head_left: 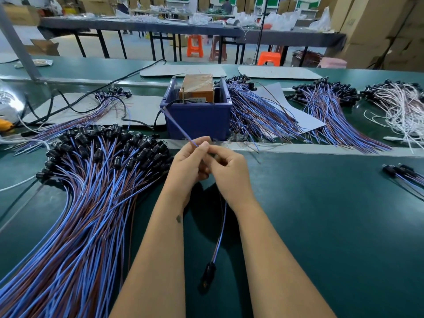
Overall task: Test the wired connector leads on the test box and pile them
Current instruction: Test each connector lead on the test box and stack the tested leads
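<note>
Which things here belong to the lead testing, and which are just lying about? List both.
Job:
- lead pinched by left hand and right hand
- orange test box in blue bin
- big lead pile

Lying about:
- white-wire bundle
- orange stools
- cardboard boxes

left hand [187,167]: bare, no glove, no ring or band showed on the visible fingers
right hand [229,171]: bare too, no glove, nothing worn on the fingers in view
left forearm [158,244]: uncovered from wrist down to the frame's lower edge, no sleeve or cuff in view
small dark mark on left forearm [179,218]: irregular dark spot just below the wrist, too small to tell what it was
right forearm [275,253]: uncovered likewise, no sleeve in view
wrists: no watch, strap or bracelet on either
nails: short where visible, detail blurred
</note>
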`<state>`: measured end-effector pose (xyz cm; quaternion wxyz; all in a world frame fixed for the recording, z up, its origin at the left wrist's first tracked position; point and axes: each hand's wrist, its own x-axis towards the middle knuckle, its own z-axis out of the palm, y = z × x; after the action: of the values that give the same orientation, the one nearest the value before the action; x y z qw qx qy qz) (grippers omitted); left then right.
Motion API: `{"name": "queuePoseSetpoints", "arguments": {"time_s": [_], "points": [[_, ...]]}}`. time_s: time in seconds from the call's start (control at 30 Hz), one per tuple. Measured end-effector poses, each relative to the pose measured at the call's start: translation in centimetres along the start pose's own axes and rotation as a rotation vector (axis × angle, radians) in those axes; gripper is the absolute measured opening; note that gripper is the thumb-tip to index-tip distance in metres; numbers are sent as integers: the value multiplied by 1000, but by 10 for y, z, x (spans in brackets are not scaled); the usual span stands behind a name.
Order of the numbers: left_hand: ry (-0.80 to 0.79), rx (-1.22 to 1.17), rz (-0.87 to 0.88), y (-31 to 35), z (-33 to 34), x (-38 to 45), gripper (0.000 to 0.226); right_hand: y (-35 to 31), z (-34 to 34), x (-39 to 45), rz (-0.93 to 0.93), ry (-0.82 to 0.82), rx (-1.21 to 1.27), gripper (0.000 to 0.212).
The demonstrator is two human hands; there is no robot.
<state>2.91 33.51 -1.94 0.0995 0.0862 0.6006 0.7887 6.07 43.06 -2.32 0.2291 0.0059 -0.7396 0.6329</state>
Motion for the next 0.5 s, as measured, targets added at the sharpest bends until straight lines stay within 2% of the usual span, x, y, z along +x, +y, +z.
{"name": "queuePoseSetpoints", "arguments": {"time_s": [0.07, 0.13, 0.2, 0.23, 0.27, 0.33, 0.4, 0.43, 0.5], "points": [[36, -23, 12, 1, -3, 0, 18, 1, 2, -1, 4, -55, 10, 25], [88, -92, 18, 3, -5, 0, 21, -2, 0, -1, 72, -112, 192, 22], [149, -189, 15, 6, -7, 1, 21, -3, -5, 1, 141, -104, 311, 24], [171, -248, 12, 6, -8, 2, 20, -3, -8, 2, 142, -86, 272, 27], [186, -322, 10, 7, -9, 2, 18, -1, -12, 3, 115, -81, 172, 35], [206, -478, 13, 9, -11, 4, 16, 1, -14, 2, 41, -155, -46, 65], [228, -564, 25, 10, -12, 5, 15, 1, -9, 0, 22, -236, -51, 82], [246, -570, 32, 10, -12, 5, 15, 0, -5, -1, 30, -245, 52, 77], [282, -525, 59, 7, -11, 6, 15, -2, -1, -1, 46, -208, 327, 49]]}}
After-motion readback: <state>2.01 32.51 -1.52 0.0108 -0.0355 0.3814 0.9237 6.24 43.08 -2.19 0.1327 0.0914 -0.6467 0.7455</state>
